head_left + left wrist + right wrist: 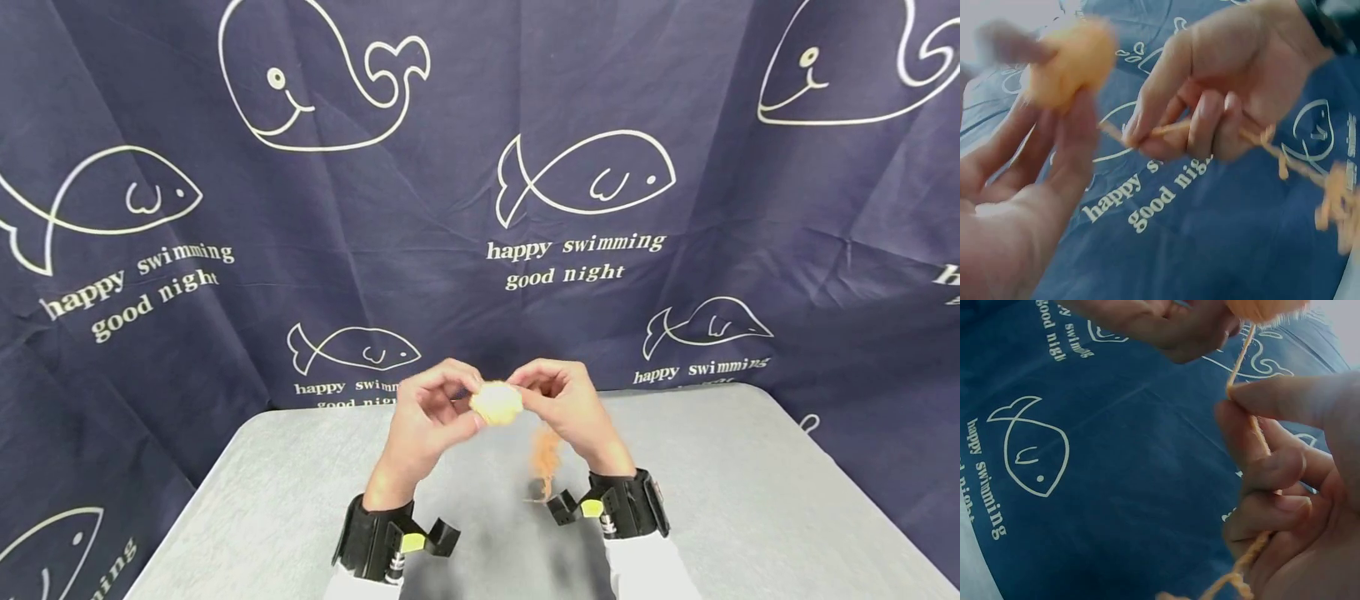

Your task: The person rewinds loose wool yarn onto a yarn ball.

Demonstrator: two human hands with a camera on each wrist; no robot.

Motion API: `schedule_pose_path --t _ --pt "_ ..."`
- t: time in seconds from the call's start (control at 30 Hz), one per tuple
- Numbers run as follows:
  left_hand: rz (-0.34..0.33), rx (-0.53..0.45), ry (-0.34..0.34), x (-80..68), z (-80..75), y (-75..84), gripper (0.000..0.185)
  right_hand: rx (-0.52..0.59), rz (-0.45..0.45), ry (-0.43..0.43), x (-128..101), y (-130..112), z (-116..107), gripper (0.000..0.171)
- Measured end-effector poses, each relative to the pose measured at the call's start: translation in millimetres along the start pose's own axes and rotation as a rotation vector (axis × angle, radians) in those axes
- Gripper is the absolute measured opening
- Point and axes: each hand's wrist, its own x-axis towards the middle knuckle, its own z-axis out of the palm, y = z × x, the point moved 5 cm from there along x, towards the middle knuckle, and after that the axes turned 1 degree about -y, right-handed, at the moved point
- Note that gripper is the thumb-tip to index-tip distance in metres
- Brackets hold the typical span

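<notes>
The left hand (427, 421) pinches a small ball of pale orange yarn (496, 403) between fingertips and thumb, above the far part of the grey bench (750, 500). Just beside it, the right hand (567, 408) curls its fingers around the yarn strand (1241, 347) that runs from the ball, and a loose tangle (546, 457) hangs below toward the bench. The ball looks light, soft and easily squashed, so a gentle fingertip hold around its sides suits it. The strand is thin and limp and probably slides unless pinched close to the ball.
</notes>
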Motion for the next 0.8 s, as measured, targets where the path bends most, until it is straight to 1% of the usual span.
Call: schedule_pose_path --t 0.1,0.13,0.17,0.2,0.23,0.27,0.3,0.33,0.4,0.47,0.53,0.57,0.63,0.67,0.7,0.73,0.77,0.8 --pt "0.027 -0.036 0.249 -0.4 -13.2 1.0 0.036 -0.068 -0.021 -0.088 -0.1 -2.2 9.3 0.006" --pt "0.028 -0.024 0.328 -1.0 -17.9 1.1 0.035 -0.096 -0.03 -0.11 -0.5 -3.5 11.9 0.006" --pt "0.027 0.011 0.404 -2.1 -22.8 1.1 0.033 -0.124 -0.04 -0.129 -1.0 -5.2 14.2 0.006" --pt "0.021 0.063 0.467 -3.3 -27.0 1.1 0.031 -0.145 -0.054 -0.146 -1.6 -7.3 16.2 0.006" --pt "0.014 0.132 0.514 -4.4 -30.9 1.1 0.028 -0.166 -0.068 -0.156 -2.3 -9.3 17.6 0.006" --pt "0.004 0.222 0.55 -5.5 -34.1 1.5 0.026 -0.175 -0.08 -0.163 -3.0 -11.8 18.8 0.007" --pt "-0.005 0.327 0.569 -6.3 -36.5 1.8 0.025 -0.176 -0.091 -0.166 -3.9 -14.2 19.5 0.007" --pt "-0.008 0.443 0.571 -7.0 -37.9 2.3 0.024 -0.18 -0.103 -0.163 -4.6 -16.7 19.4 0.008" --pt "-0.006 0.649 0.536 -7.7 -38.4 2.2 0.022 -0.177 -0.13 -0.147 -5.9 -22.0 18.0 0.008" --pt "-0.025 0.808 0.463 -7.7 -36.2 0.1 0.02 -0.165 -0.152 -0.12 -7.1 -26.4 14.9 0.01" --pt "-0.086 0.913 0.367 -7.3 -32.9 -4.1 0.019 -0.154 -0.164 -0.075 -7.4 -28.6 10.0 0.011" --pt "-0.138 0.943 0.312 -7.5 -31.0 -6.5 0.02 -0.141 -0.165 -0.05 -7.5 -29.1 7.4 0.012" --pt "-0.262 0.963 0.182 -8.6 -26.8 -11.7 0.022 -0.094 -0.167 0.002 -7.5 -29.5 1.7 0.012" --pt "-0.317 0.95 0.105 -9.5 -24.5 -14.2 0.023 -0.068 -0.163 0.035 -7.5 -29.3 -1.3 0.011" --pt "-0.359 0.912 0.019 -10.5 -21.6 -16.2 0.023 -0.037 -0.161 0.066 -7.4 -29.2 -4.0 0.01" --pt "-0.389 0.852 -0.068 -12.1 -18.6 -17.9 0.023 0.0 -0.16 0.096 -7.4 -29.0 -6.4 0.009" --pt "-0.411 0.786 -0.148 -13.5 -15.6 -18.7 0.024 0.032 -0.159 0.125 -7.1 -28.5 -8.7 0.008" --pt "-0.419 0.699 -0.221 -14.5 -12.5 -18.9 0.024 0.056 -0.153 0.153 -6.6 -27.5 -10.8 0.008"
